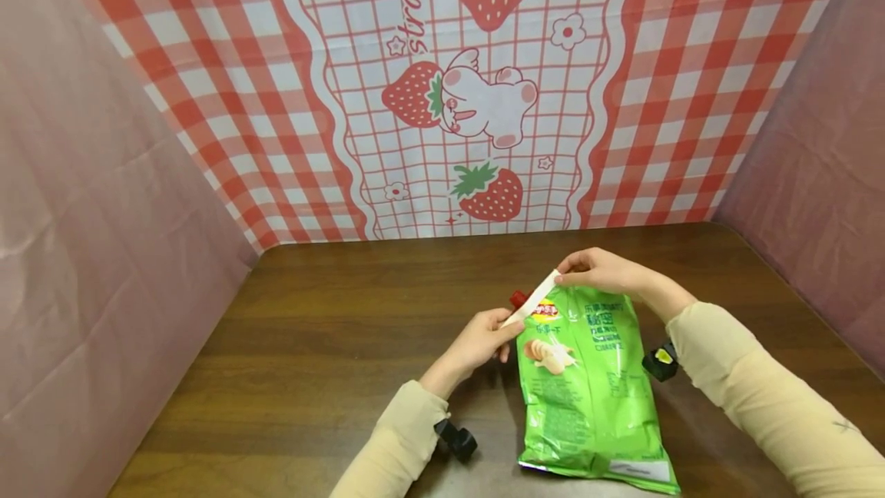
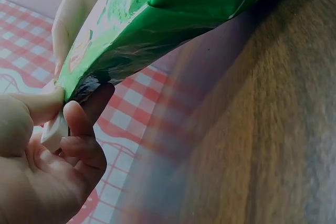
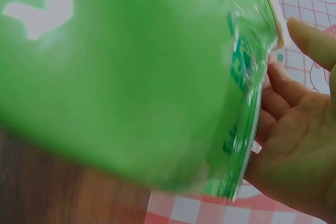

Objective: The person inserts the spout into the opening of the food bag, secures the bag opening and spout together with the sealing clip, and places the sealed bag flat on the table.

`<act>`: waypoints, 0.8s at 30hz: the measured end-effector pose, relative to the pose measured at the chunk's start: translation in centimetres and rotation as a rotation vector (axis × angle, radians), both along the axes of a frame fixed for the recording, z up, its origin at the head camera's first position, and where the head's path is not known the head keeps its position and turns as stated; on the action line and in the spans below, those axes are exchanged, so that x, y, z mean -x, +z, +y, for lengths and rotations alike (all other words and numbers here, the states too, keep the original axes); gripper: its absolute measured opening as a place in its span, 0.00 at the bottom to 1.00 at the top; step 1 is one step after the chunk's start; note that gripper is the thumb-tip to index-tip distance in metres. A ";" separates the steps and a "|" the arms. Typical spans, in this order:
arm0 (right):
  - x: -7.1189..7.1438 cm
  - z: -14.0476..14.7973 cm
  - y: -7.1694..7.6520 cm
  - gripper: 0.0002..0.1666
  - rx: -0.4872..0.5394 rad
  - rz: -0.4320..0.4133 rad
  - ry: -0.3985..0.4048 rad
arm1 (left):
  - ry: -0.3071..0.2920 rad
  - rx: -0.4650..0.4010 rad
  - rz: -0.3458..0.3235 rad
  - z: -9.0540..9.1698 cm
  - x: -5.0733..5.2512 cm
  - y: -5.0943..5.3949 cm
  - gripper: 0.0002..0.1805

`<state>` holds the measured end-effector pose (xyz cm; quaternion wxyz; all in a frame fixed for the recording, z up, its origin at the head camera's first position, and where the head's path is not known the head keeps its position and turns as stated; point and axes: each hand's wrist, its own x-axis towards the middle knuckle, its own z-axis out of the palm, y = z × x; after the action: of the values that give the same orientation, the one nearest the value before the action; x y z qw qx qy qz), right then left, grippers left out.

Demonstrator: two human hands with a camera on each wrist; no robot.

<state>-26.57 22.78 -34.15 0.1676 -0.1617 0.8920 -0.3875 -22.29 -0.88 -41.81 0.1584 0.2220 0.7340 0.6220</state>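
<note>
A green chip bag [image 1: 588,383] lies back side up toward the right of the table, its top end raised. A white bag clip [image 1: 531,303] runs slantwise along the left part of that top edge. My left hand [image 1: 480,340] pinches the clip's near end at the bag's corner. In the left wrist view, the white clip end [image 2: 54,132] pokes out between thumb and fingers. At the far end of the clip is my right hand [image 1: 608,271], thumb in front and fingers behind the bag's edge. Part of those fingers is hidden by the bag in the right wrist view.
A small red item [image 1: 518,298] shows just behind the clip; most of it is hidden. The brown wooden table [image 1: 311,360] ends at a checked strawberry cloth [image 1: 442,137] behind. Pink cloth walls [image 1: 104,214] stand at both sides.
</note>
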 end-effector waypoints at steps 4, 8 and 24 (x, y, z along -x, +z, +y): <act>-0.3 0.5 0.1 0.25 -0.026 0.020 0.004 | -0.001 0.004 -0.015 -0.6 -0.8 1.4 0.12; -0.5 1.1 -0.1 0.25 -0.034 0.029 -0.022 | 0.008 0.006 -0.019 -0.8 -0.7 1.4 0.12; -2.5 1.8 -3.0 0.46 0.096 0.000 -0.240 | 0.046 -0.017 -0.031 -2.1 -0.2 1.3 0.12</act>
<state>-24.08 24.56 -37.15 0.1120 -0.0615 0.8853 -0.4471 -22.05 -2.94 -40.48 0.1538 0.1968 0.7309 0.6351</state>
